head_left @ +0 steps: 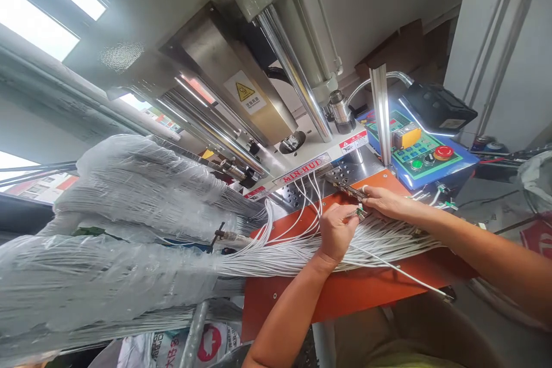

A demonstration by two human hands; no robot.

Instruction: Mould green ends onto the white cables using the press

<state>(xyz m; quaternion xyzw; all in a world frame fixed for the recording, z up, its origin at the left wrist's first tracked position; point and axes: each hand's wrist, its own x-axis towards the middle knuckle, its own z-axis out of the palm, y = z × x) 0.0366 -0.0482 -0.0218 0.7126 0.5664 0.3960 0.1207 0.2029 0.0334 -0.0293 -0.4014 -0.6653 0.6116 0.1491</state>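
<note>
My left hand (337, 231) is closed in a pinch on a small cable connector (360, 212) with white and green parts. Just beside it, my right hand (384, 203) has its fingers closed round the near end of a narrow metal mould bar (348, 187), whose far end reaches in under the press. A thick bundle of white cables (276, 259) runs beneath both hands across an orange table (366, 290). One loose cable (401, 272) stretches toward the table's front right. Several cables curve up to the press plate (302, 169) marked MIN-HUI.
A press with steel columns (297, 72) and a hot-surface label (245, 92) stands over the table. At right is a blue control box (461, 164) with a red stop button (444, 152). Plastic-wrapped cable bundles (129, 190) fill the left side.
</note>
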